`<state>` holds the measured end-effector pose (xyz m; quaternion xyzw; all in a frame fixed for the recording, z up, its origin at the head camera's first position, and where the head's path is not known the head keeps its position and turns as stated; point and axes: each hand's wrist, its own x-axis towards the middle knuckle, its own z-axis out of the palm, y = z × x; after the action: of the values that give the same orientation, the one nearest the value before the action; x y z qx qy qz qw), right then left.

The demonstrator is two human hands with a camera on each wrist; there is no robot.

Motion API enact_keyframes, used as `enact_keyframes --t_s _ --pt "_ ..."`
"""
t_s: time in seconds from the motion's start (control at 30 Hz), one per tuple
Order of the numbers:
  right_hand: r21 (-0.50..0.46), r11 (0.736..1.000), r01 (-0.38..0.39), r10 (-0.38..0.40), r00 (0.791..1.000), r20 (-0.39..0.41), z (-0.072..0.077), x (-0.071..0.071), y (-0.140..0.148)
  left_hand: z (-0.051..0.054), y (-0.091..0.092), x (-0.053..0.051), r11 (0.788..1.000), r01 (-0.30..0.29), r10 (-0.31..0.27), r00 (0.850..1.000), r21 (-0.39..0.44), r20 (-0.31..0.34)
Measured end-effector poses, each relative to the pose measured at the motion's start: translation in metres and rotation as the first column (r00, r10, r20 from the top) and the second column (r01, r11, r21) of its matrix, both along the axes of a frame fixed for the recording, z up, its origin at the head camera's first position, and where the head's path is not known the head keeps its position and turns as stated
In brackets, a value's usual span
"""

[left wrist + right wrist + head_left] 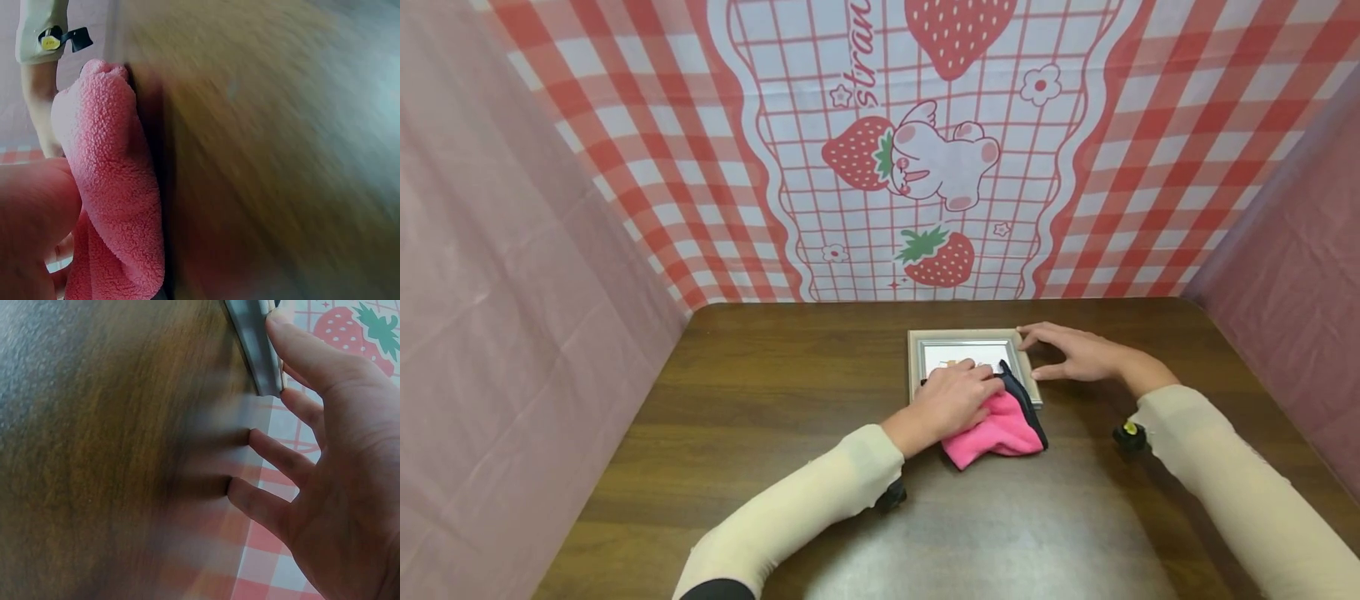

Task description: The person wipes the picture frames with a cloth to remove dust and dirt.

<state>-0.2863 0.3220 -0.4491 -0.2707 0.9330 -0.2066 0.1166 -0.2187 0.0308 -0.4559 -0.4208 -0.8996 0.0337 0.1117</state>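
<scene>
A picture frame (914, 354) with a pale outer border and a silvery inner edge lies flat on the table. My left hand (953, 400) holds a pink fleece cloth (992, 433) with dark trim against the frame's near part, covering some of the picture. In the left wrist view the cloth (115, 181) is bunched beside the hand, whose fingertips are mostly hidden. At the frame's right edge, my right hand (1078, 354) touches with thumb and index finger. The right wrist view shows that thumb on the frame's rim (259, 350), while other fingertips rest on the table.
The brown wooden table (760, 400) stretches left of and in front of the frame. Behind it hangs a red-and-white checked cloth (685, 150) with strawberries. Pink curtains (497, 292) stand at both sides. Small dark devices (1129, 435) sit at both wrists.
</scene>
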Motion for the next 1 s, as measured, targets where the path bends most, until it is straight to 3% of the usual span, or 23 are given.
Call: enact_keyframes --t_s 0.43,1.0 --pt "-0.037 0.999 -0.034 0.033 0.999 -0.009 0.002 0.001 0.000 0.000 0.035 0.002 0.999 -0.020 0.019 1.000 -0.026 -0.019" --pt "-0.039 0.999 -0.038 0.037 0.999 -0.007 0.004 0.000 -0.001 -0.004 0.030 0.003 1.000 -0.027 0.027 0.999 -0.007 -0.032"
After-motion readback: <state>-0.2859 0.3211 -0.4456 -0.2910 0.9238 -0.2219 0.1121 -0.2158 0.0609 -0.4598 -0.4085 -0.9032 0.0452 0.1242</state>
